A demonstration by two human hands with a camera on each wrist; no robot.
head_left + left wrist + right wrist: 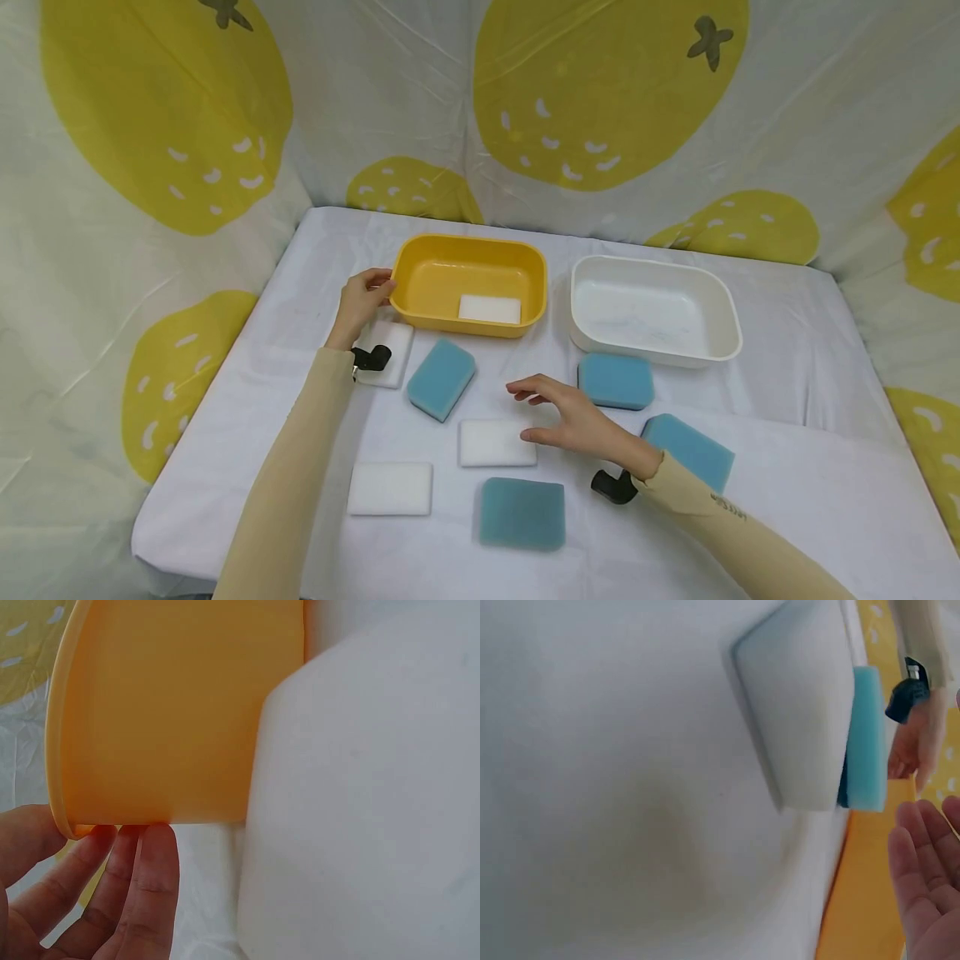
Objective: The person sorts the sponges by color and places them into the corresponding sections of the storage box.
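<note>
My left hand (360, 304) grips the left end of a yellow plastic basin (468, 323), its thumb at the rim and its fingers against the outer wall (165, 750). A white sponge block (490, 309) lies inside that basin. Beneath the left wrist is another white sponge block (393, 358), large in the left wrist view. My right hand (581, 417) hovers with loosely bent, spread fingers and holds nothing. Its thumb is over the right end of a white sponge block (487, 443) on the table. Left of it lies a blue sponge (441, 379) with a darker underside.
A white basin (656, 356) stands right of the yellow one. Blue sponges lie in front of it (615, 381), beside the right wrist (693, 450) and near the front (522, 514). Another white sponge block (390, 489) is front left. Lemon-print cloth (375, 100) surrounds the table.
</note>
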